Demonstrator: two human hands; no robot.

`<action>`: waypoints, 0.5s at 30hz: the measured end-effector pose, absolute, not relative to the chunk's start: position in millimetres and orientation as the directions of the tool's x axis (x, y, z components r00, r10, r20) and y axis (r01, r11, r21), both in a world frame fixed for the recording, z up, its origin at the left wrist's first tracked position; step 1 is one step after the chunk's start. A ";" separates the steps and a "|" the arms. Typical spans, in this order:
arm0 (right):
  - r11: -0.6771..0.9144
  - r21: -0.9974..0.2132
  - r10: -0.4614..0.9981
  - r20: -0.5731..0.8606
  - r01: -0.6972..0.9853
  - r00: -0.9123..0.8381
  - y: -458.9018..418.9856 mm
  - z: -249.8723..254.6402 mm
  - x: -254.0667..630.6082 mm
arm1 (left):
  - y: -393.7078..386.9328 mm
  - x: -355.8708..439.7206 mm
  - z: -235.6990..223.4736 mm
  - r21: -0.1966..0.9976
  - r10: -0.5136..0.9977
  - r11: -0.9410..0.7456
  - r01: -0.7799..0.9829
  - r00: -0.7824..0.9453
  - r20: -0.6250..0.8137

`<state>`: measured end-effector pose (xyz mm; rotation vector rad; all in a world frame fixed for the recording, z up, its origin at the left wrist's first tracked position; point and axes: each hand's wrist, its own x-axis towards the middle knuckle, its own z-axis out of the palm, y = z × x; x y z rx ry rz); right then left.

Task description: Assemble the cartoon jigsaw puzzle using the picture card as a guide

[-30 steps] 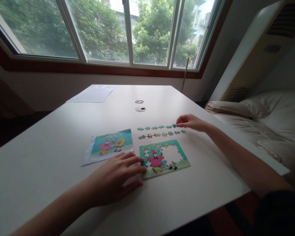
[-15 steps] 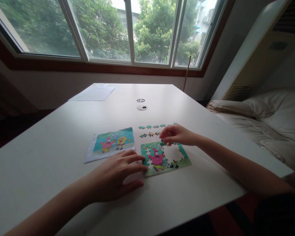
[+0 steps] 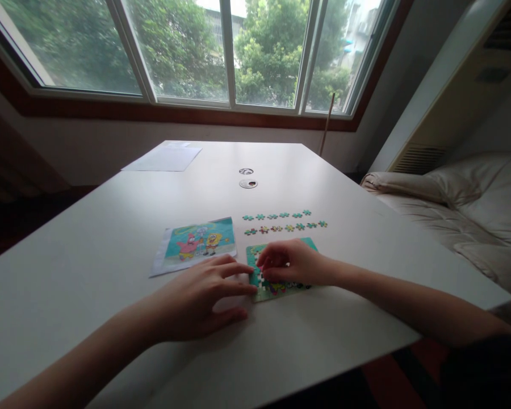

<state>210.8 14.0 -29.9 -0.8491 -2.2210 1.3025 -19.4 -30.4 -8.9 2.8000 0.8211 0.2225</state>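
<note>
A partly assembled jigsaw puzzle [image 3: 309,244] with a green border and a pink cartoon starfish lies on the table. My left hand [image 3: 208,292] rests flat with fingers spread, its fingertips touching the puzzle's left edge. Over the puzzle's left half, my right hand [image 3: 293,261] pinches a small puzzle piece, mostly hidden by the fingers; the hand also covers much of the puzzle. Beyond it, loose puzzle pieces [image 3: 289,228] lie in two rows. Left of the puzzle is a printed reference picture [image 3: 200,240] of cartoon characters.
The white table [image 3: 89,238] extends towards the window [image 3: 187,57]. Two round fittings [image 3: 248,183] are set in its top. White paper [image 3: 162,159] lies at the far left. A pale sofa [image 3: 451,199] stands to the right.
My right hand has moved left and nearer, from the puzzle's upper gap to its left half. My left hand has stayed at the left edge. The view has shifted slightly.
</note>
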 end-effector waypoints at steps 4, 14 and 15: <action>0.459 -0.827 0.708 0.120 0.325 -0.696 14.3 -32.2 209.4 | -31.1 -19.5 -8.3 0.252 0.555 -0.815 0.521 0.827 0.085; 0.694 -0.584 0.648 0.253 0.421 -0.718 12.1 -33.5 208.1 | -30.6 -19.7 -9.4 0.269 0.553 -0.817 0.510 0.825 0.114; 0.702 -0.574 0.645 0.263 0.421 -0.717 12.3 -34.3 208.1 | -30.9 -19.6 -9.2 0.270 0.554 -0.816 0.511 0.825 0.110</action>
